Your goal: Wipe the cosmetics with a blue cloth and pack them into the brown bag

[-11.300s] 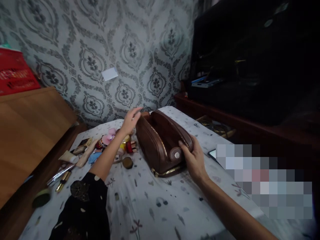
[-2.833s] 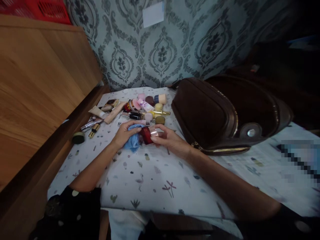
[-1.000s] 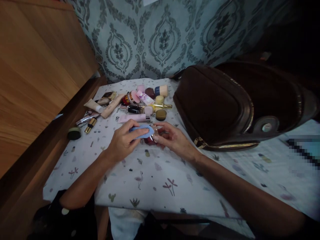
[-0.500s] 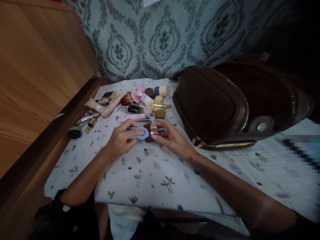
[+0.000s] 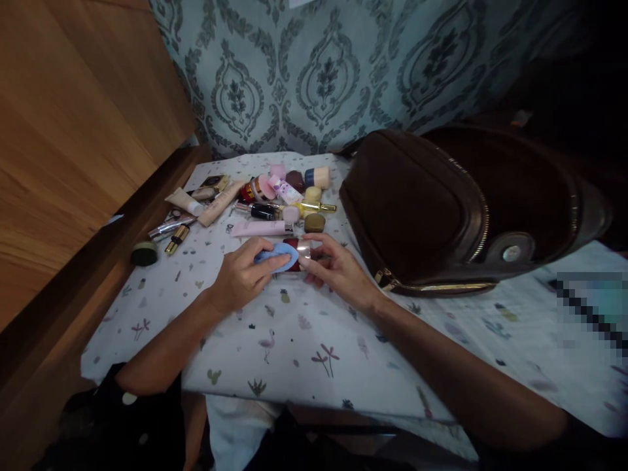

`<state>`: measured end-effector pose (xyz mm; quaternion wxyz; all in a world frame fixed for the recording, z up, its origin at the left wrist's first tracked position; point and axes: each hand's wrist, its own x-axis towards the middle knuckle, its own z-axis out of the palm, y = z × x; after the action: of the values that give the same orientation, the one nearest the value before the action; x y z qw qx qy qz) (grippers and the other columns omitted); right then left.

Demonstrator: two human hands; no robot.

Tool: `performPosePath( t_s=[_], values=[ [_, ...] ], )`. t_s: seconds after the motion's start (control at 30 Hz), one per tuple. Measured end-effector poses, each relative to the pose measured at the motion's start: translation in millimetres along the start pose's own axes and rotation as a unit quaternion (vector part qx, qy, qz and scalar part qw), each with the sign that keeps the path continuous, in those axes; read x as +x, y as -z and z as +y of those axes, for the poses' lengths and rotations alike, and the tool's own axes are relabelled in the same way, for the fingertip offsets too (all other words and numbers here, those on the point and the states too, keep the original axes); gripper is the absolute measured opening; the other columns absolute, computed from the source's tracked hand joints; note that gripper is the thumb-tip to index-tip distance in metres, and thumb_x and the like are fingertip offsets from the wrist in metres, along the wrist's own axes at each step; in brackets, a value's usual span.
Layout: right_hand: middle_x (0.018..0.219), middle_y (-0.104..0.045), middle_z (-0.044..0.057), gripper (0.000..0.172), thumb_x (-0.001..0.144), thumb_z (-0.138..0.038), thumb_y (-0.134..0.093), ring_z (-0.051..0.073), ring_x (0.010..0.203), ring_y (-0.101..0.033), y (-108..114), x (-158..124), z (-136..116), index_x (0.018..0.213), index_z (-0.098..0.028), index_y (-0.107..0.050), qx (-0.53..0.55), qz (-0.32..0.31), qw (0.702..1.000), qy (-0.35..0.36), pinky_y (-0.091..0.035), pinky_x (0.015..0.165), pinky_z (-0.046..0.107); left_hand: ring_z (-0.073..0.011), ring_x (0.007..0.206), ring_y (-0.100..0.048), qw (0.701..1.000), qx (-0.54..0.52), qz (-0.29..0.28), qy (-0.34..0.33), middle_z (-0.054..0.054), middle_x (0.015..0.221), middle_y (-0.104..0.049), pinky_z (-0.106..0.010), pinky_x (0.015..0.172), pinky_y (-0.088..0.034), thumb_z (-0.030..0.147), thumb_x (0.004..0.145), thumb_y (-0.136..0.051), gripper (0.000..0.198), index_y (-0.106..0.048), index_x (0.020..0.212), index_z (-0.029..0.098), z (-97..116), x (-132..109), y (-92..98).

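Observation:
My left hand (image 5: 243, 275) is closed on a small blue cloth (image 5: 276, 256) and presses it against a dark red cosmetic jar (image 5: 296, 248) with a shiny metallic band. My right hand (image 5: 338, 271) grips that jar from the right side, fingers curled round it. Both hands rest low over the patterned white tablecloth (image 5: 314, 340). Just behind them lies a heap of cosmetics (image 5: 275, 196): tubes, small jars, lipsticks and bottles.
A large open brown leather bag (image 5: 441, 209) with a gold zip lies to the right of my hands. A wooden cabinet (image 5: 73, 150) stands close on the left. A dark round compact (image 5: 144, 253) and a gold lipstick (image 5: 176, 239) lie near the table's left edge.
My left hand keeps rubbing the blue cloth over the red jar, shifting slightly right across it, while my right hand turns and steadies the jar. The view has drifted a little.

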<state>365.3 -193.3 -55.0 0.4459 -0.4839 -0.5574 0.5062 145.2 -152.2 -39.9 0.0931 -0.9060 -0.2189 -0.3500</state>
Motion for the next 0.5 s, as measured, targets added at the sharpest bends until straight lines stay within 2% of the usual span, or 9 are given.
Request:
performPosePath(
  t_s=[0.23, 0.37, 0.43, 0.5],
  values=[
    [0.078, -0.06, -0.002, 0.06, 0.076, -0.059, -0.069, 0.012, 0.051, -0.059, 0.3, 2.5, 4.6, 0.12, -0.023, -0.05, 0.018, 0.036, 0.999, -0.011, -0.041, 0.04, 0.022, -0.013, 0.084, -0.06, 0.999, 0.018, 0.0, -0.031, -0.006, 0.095, -0.063, -0.02, 0.061, -0.047, 0.017, 0.097, -0.049, 0.026, -0.071, 0.107, 0.026, 1.0, -0.1, -2.0],
    [0.063, -0.055, -0.004, 0.052, 0.078, -0.064, -0.065, 0.013, 0.047, -0.056, -0.2, 3.2, 4.7, 0.107, -0.023, -0.054, -0.011, 0.05, 0.999, -0.015, -0.038, 0.037, 0.022, -0.0122, 0.081, -0.058, 0.999, -0.044, -0.002, 0.008, -0.007, 0.099, -0.061, -0.021, 0.064, -0.047, 0.015, 0.094, -0.052, 0.024, -0.072, 0.106, 0.024, 0.0, -0.8, -3.6],
    [0.064, -0.057, -0.003, 0.049, 0.082, -0.066, -0.06, 0.014, 0.049, -0.057, -0.1, 2.5, 3.6, 0.104, -0.022, -0.054, -0.033, 0.053, 0.998, -0.012, -0.039, 0.038, 0.022, -0.0126, 0.082, -0.057, 0.996, -0.079, 0.001, 0.03, -0.007, 0.099, -0.059, -0.022, 0.067, -0.048, 0.013, 0.093, -0.053, 0.025, -0.072, 0.106, 0.022, -0.4, -0.7, -4.0],
    [0.076, -0.061, 0.0, 0.047, 0.083, -0.065, -0.059, 0.013, 0.054, -0.058, 1.0, 1.6, 2.7, 0.102, -0.022, -0.055, -0.048, 0.051, 0.998, -0.004, -0.041, 0.04, 0.022, -0.0129, 0.083, -0.057, 0.994, -0.105, -0.002, 0.044, -0.006, 0.1, -0.058, -0.023, 0.069, -0.049, 0.011, 0.092, -0.053, 0.027, -0.072, 0.107, 0.021, -0.8, -0.5, -4.4]
  ],
)
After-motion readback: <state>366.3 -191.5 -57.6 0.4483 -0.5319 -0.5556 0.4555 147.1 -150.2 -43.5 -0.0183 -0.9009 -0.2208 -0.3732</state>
